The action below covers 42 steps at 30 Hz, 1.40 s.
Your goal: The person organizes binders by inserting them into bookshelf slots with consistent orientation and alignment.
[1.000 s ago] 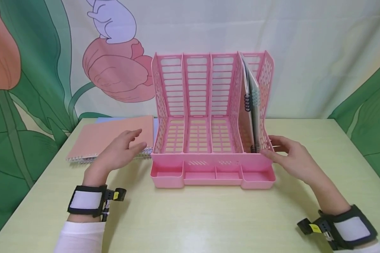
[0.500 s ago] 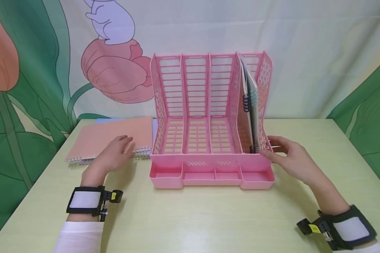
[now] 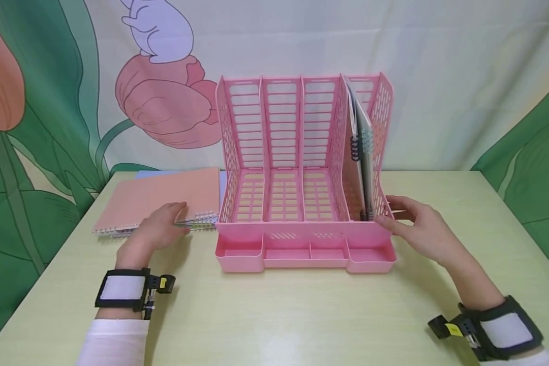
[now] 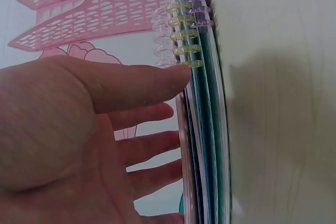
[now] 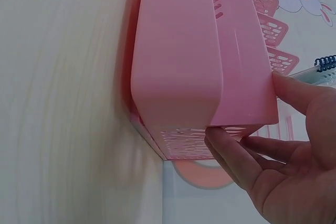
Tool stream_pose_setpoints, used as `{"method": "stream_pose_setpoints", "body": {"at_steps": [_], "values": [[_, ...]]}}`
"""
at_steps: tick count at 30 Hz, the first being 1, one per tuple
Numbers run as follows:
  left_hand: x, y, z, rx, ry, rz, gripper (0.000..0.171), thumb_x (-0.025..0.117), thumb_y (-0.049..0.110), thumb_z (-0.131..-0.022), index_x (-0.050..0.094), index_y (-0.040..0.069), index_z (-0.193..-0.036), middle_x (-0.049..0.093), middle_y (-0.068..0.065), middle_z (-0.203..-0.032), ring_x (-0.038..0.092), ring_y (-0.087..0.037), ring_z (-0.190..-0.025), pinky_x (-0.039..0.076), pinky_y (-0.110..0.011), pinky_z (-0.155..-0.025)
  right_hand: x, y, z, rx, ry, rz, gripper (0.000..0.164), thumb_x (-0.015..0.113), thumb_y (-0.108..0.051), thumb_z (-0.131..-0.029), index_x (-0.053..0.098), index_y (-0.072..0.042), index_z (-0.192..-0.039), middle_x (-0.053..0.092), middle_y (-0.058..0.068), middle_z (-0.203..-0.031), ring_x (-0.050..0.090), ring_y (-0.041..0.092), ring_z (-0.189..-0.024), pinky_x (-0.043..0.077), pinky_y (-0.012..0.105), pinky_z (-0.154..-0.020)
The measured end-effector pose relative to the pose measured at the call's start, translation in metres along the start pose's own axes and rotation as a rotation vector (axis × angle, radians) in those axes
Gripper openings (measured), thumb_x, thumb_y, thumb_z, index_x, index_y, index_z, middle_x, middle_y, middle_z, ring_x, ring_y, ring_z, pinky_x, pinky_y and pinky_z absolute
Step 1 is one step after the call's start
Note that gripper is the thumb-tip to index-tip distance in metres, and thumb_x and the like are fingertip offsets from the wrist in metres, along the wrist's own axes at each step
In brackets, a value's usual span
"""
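Note:
A pink magazine file rack (image 3: 302, 230) stands upright on the table, with tall slots and small front trays. My right hand (image 3: 422, 230) grips its right front corner, thumb at the front ledge and fingers against the perforated side wall (image 5: 186, 144). Left of the rack lies a stack of spiral notebooks, an orange-pink notebook (image 3: 169, 190) on top. My left hand (image 3: 157, 227) is at the stack's near edge. In the left wrist view its thumb touches the coils (image 4: 186, 35), and its fairly straight fingers reach over the top cover.
Spiral notebooks (image 3: 367, 152) stand leaning in the rack's rightmost slot. A blue cover (image 3: 223, 180) shows under the orange-pink notebook. Behind the table (image 3: 274, 320) hangs a printed curtain (image 3: 430, 91) with flowers and a rabbit.
My left hand has moved down and slightly left from above the orange-pink notebook to the stack's coil edge. The right hand stays at the rack's corner.

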State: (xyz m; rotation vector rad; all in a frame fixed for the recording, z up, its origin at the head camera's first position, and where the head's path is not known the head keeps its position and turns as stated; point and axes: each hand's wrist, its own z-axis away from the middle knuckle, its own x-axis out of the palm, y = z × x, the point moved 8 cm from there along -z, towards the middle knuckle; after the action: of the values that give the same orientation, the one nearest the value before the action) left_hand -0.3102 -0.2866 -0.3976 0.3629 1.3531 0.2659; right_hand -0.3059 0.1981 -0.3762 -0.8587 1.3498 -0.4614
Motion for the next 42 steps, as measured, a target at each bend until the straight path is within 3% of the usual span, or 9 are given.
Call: {"method": "stream_pose_setpoints", "body": {"at_steps": [7, 14, 20, 26, 34, 42], "values": [[0.0008, -0.0028, 0.0007, -0.034, -0.029, -0.006, 0.070, 0.066, 0.015, -0.097, 0.033, -0.010, -0.154, 0.034, -0.036, -0.154, 0.027, -0.054, -0.143, 0.024, -0.071, -0.112, -0.0012, -0.0004, 0.0000, -0.015, 0.006, 0.004, 0.074, 0.068, -0.041, -0.100, 0.041, 0.001, -0.154, 0.052, 0.023, -0.146, 0.055, 0.041, -0.126, 0.051, 0.057, -0.096], [-0.0010, -0.0019, 0.0021, -0.050, -0.018, -0.071, 0.071, 0.070, 0.019, -0.095, 0.038, -0.009, -0.151, 0.039, -0.035, -0.149, 0.036, -0.055, -0.137, 0.028, -0.077, -0.104, -0.0009, 0.0010, -0.0002, -0.013, 0.007, -0.001, 0.075, 0.068, -0.042, -0.099, 0.041, 0.001, -0.154, 0.052, 0.023, -0.146, 0.056, 0.041, -0.126, 0.050, 0.058, -0.097], [-0.0010, -0.0015, 0.0026, -0.050, 0.000, -0.097, 0.065, 0.072, 0.017, -0.094, 0.045, -0.011, -0.146, 0.044, -0.035, -0.143, 0.041, -0.055, -0.130, 0.034, -0.076, -0.101, -0.0007, 0.0014, -0.0002, -0.005, 0.005, -0.002, 0.075, 0.068, -0.042, -0.099, 0.041, 0.001, -0.154, 0.051, 0.023, -0.147, 0.055, 0.041, -0.127, 0.050, 0.059, -0.097], [-0.0003, -0.0006, 0.0027, -0.041, 0.006, -0.097, 0.064, 0.071, 0.014, -0.095, 0.043, -0.012, -0.147, 0.045, -0.035, -0.140, 0.043, -0.053, -0.127, 0.040, -0.069, -0.102, -0.0007, 0.0018, 0.0002, -0.002, 0.005, -0.002, 0.075, 0.068, -0.042, -0.099, 0.040, 0.001, -0.154, 0.051, 0.023, -0.147, 0.054, 0.042, -0.127, 0.050, 0.059, -0.098], [-0.0016, -0.0004, 0.0023, -0.048, 0.027, -0.124, 0.055, 0.072, 0.018, -0.095, 0.054, -0.007, -0.141, 0.048, -0.033, -0.136, 0.046, -0.054, -0.122, 0.041, -0.073, -0.093, -0.0012, 0.0006, 0.0011, -0.008, 0.009, -0.002, 0.075, 0.068, -0.042, -0.099, 0.041, 0.001, -0.154, 0.052, 0.022, -0.146, 0.054, 0.041, -0.127, 0.051, 0.057, -0.097], [-0.0032, 0.0005, 0.0012, -0.015, 0.071, -0.112, 0.045, 0.076, 0.014, -0.092, 0.063, -0.009, -0.128, 0.054, -0.033, -0.127, 0.051, -0.051, -0.114, 0.046, -0.063, -0.097, -0.0014, -0.0007, 0.0022, -0.004, 0.008, -0.008, 0.074, 0.068, -0.042, -0.099, 0.041, 0.001, -0.153, 0.051, 0.023, -0.147, 0.054, 0.042, -0.127, 0.051, 0.058, -0.097]]}}
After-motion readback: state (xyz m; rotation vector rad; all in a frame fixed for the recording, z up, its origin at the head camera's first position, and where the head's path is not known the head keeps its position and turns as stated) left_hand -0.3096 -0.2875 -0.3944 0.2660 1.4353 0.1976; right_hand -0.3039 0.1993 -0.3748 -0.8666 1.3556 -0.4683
